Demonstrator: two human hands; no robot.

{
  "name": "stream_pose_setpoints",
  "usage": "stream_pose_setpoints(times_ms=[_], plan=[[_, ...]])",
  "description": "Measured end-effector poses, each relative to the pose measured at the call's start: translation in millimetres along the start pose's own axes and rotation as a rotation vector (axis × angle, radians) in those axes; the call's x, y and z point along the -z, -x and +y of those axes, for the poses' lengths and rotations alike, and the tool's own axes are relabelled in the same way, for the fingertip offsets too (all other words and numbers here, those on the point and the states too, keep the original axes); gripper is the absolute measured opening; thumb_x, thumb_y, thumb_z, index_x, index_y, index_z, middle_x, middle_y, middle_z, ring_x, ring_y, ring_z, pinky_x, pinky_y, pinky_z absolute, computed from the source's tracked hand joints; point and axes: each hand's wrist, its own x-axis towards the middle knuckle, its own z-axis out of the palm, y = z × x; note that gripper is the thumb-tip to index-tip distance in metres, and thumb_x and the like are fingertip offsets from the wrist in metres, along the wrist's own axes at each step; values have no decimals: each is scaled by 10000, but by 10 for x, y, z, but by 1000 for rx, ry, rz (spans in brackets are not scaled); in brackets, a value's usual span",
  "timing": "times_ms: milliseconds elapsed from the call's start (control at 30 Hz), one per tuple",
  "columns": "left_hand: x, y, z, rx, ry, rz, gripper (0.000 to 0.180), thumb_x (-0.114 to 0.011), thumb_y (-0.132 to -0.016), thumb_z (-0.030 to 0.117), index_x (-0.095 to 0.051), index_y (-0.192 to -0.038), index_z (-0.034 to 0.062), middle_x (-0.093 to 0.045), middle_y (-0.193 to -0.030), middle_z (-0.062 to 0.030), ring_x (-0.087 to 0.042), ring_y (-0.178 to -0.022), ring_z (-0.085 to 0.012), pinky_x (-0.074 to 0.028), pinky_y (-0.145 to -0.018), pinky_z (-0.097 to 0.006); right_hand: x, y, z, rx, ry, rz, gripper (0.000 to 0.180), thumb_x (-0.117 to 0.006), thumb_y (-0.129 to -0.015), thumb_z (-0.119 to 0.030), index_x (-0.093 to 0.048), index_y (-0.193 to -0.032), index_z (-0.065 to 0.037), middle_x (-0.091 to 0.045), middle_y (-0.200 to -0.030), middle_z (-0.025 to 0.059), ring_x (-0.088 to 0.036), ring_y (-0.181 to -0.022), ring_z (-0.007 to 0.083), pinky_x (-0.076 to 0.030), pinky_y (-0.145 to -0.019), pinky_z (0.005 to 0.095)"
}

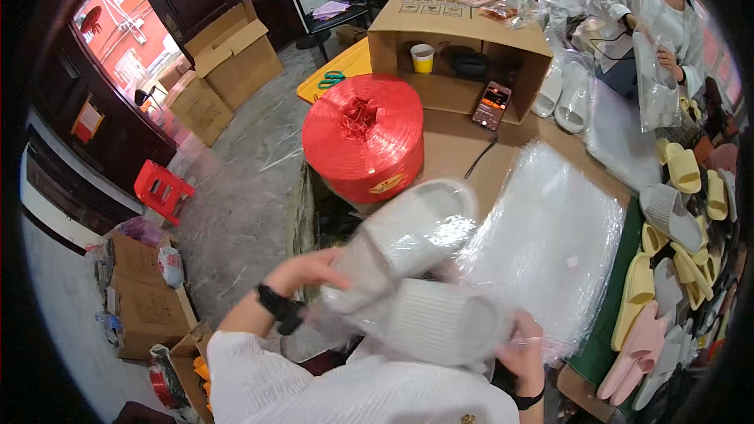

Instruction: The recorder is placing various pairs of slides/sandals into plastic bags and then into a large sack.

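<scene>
A pair of pale grey slide slippers (444, 320) in a clear plastic bag is held low in front of my body, slightly blurred. My left hand (316, 271) is closed on the left end of the bagged pair, thumb on top. At the right end, my right hand (523, 345) pinches the plastic by the lower slipper; some of its fingers are hidden. Right of the slippers, a stack of clear plastic bags (550, 243) lies on the table. Behind them to the left stands a big red roll of plastic twine (365, 137).
An open cardboard box (463, 4) at the back holds a yellow-and-white cup (422, 58) and a leaning phone (492, 106). Yellow, pink and grey slippers (636, 298) crowd the right side. Across the table, a person (660, 23) handles a bag. A red stool (163, 191) stands left.
</scene>
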Motion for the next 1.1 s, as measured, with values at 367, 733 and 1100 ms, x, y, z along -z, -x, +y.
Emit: stream_pose_setpoints(times_ms=[367,733,1100], plan=[[1504,658,-416,43,-114,866,462,-691,-851,131,-590,-1285,10,-686,-1135,-81,-667,-968,-202,-536,-852,-359,-108,-279,169,-558,-616,272,166,-687,-795,36,-621,-933,-29,-551,-742,-35,-482,-653,35,-396,-601,195],[1697,-2024,-518,-303,-518,805,358,-699,-809,207,-664,-1127,48,-708,-1103,-96,-671,-993,-232,-533,-831,-406,-208,-244,188,-696,-598,297,127,-727,-861,-46,-648,-936,17,-620,-747,1,-537,-671,40,-444,-596,206],[1996,-2343,-1877,-407,-768,590,374,-704,-797,243,-670,-1117,53,-716,-1102,-117,-679,-1003,-261,-529,-852,-412,-90,-141,186,-823,-401,214,174,-745,-852,-112,-683,-953,14,-623,-738,1,-513,-660,46,-437,-592,219]])
